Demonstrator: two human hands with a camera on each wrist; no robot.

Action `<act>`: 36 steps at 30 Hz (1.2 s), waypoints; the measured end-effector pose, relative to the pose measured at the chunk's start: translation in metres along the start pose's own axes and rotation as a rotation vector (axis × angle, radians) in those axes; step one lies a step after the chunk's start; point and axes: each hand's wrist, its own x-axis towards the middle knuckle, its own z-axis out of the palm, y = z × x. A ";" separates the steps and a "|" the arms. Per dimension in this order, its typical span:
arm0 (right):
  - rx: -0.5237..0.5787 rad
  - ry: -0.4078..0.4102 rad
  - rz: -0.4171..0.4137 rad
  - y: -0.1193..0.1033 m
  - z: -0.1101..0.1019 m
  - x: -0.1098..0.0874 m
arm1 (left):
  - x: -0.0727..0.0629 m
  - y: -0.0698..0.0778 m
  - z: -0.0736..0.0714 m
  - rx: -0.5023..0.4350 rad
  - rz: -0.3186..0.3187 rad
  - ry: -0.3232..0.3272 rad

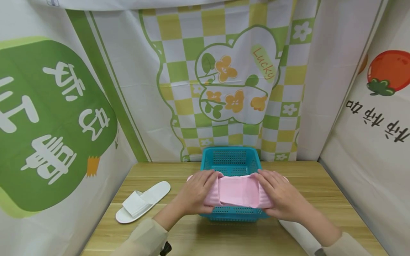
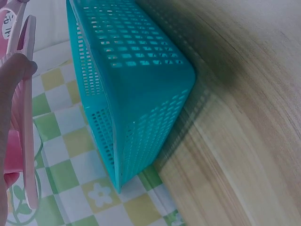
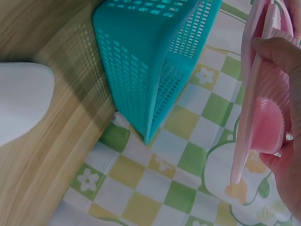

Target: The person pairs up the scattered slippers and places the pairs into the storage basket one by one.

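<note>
Both hands hold a pair of pink slippers (image 1: pixel 238 191) level above the front of a teal plastic basket (image 1: pixel 232 216). My left hand (image 1: pixel 196 191) grips the left end by a ribbed strap, fingers over the top and thumb beneath. On the opposite end, my right hand (image 1: pixel 282 195) grips the other ribbed strap the same way. In the right wrist view the pink slippers (image 3: pixel 249 117) lie stacked together, the thumb pressing on the sole edge. The left wrist view catches only part of the slippers (image 2: pixel 28 155) and the left hand. The basket's visible inside holds nothing.
A white slipper (image 1: pixel 160 192) lies on the wooden table (image 1: pixel 179 234) to the left of the basket. Another white slipper (image 1: pixel 298 233) is at the right, partly hidden under the right forearm. Behind the basket hangs a checkered cloth (image 1: pixel 217 131); printed cloths line both sides.
</note>
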 end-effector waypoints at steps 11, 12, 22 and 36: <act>0.000 -0.018 0.001 -0.005 0.004 0.003 | 0.002 0.004 0.005 0.023 0.007 -0.001; -0.001 -0.019 0.001 -0.005 0.004 0.004 | 0.002 0.004 0.005 0.024 0.009 0.003; -0.014 -0.033 -0.005 -0.010 0.006 0.007 | 0.004 0.007 0.007 0.013 0.002 -0.003; -0.012 -0.012 -0.025 -0.014 0.008 0.011 | 0.008 0.013 0.007 0.014 0.010 0.011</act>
